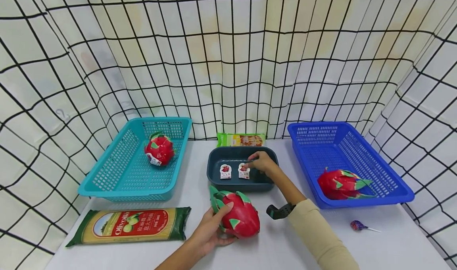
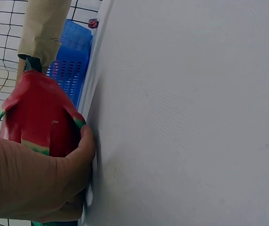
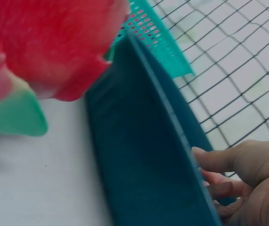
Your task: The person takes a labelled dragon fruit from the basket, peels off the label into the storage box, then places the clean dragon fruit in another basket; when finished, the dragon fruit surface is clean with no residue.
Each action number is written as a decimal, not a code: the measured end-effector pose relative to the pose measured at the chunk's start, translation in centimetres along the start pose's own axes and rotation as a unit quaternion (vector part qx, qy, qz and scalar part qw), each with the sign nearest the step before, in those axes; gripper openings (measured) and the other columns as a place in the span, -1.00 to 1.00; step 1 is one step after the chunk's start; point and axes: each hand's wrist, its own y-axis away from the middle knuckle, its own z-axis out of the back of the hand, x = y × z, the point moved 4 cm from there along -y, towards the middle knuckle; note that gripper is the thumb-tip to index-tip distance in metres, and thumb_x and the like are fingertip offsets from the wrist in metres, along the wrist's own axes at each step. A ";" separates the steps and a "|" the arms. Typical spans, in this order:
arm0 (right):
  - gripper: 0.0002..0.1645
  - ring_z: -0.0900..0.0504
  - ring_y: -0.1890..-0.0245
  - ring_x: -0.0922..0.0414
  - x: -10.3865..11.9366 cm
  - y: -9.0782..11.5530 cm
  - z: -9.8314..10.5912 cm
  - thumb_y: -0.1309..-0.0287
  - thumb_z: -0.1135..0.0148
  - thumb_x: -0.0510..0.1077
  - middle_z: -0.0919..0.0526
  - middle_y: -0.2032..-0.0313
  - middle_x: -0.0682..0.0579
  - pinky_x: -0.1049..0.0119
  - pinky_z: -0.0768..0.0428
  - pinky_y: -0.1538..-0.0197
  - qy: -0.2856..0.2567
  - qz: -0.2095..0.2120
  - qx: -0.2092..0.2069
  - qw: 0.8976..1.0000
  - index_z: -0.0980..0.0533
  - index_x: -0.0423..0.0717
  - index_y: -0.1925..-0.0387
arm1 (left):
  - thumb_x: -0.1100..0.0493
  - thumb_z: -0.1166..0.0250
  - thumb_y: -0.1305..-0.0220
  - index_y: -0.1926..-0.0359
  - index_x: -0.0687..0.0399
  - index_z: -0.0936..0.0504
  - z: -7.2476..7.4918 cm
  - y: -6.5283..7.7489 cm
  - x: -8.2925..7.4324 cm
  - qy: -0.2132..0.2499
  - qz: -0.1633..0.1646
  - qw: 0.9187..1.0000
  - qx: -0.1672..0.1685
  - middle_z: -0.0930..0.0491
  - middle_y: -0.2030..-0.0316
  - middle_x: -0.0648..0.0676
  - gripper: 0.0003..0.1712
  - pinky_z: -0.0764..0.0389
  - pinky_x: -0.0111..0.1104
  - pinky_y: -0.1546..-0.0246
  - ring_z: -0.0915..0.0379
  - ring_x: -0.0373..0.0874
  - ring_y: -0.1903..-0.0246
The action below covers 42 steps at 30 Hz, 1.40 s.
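Observation:
My left hand (image 1: 210, 230) grips a red dragon fruit (image 1: 242, 218) with green scales above the white table, its thumb across the near side. In the left wrist view the same dragon fruit (image 2: 40, 108) fills the palm. My right hand (image 1: 263, 162) reaches into a dark blue-green tray (image 1: 232, 186). Its fingertips meet the upper edge of the right-hand dragon fruit sticker (image 1: 244, 172); whether they pinch it is hidden. A similar sticker (image 1: 225, 172) lies to its left. The right wrist view has the thumb and fingers (image 3: 219, 160) partly behind the tray wall.
A turquoise basket (image 1: 132, 192) holding a labelled dragon fruit (image 1: 160, 149) stands left; a blue basket (image 1: 300, 151) with another dragon fruit (image 1: 339, 184) stands right. A pasta pack (image 1: 130, 225), a lollipop (image 1: 358, 225) and a green snack packet (image 1: 240, 139) lie around. Black netting (image 1: 232, 63) encloses the table.

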 end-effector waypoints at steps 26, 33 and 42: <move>-0.44 -0.59 0.16 0.23 -1.3 9.0 19.8 -0.39 -0.06 0.14 -0.62 0.01 -0.19 0.38 -0.60 0.17 0.068 0.167 -0.086 0.980 -0.45 -0.22 -0.16 | -0.11 -0.28 -0.25 -0.52 -0.08 0.23 0.0 1.3 -0.4 0.064 0.012 0.993 0.102 0.02 -0.41 0.31 0.06 -0.49 0.13 -0.16 0.07 0.35 -0.35; -0.34 -0.49 -0.06 0.07 -5.4 10.2 25.4 -0.41 0.01 0.19 -0.48 -0.14 -0.30 0.12 -0.54 -0.12 0.129 0.151 -0.136 0.971 -0.39 -0.27 -0.22 | -0.06 -0.26 -0.27 -0.51 -0.12 0.16 -0.5 2.1 -1.6 0.072 0.004 0.988 0.137 -0.01 -0.42 0.25 -0.02 -0.57 -0.10 -0.15 0.01 0.23 -0.37; -0.32 -0.20 -0.24 -0.55 -11.3 10.6 29.8 -0.46 0.06 0.10 -0.23 -0.24 -0.61 -0.45 -0.25 -0.19 0.207 0.053 -0.212 0.954 -0.27 -0.41 -0.28 | -0.07 -0.21 -0.30 -0.50 -0.14 0.09 -1.5 2.9 -2.4 0.061 0.001 0.981 0.184 -0.10 -0.40 0.18 -0.10 -0.58 -0.18 -0.14 -0.13 0.11 -0.33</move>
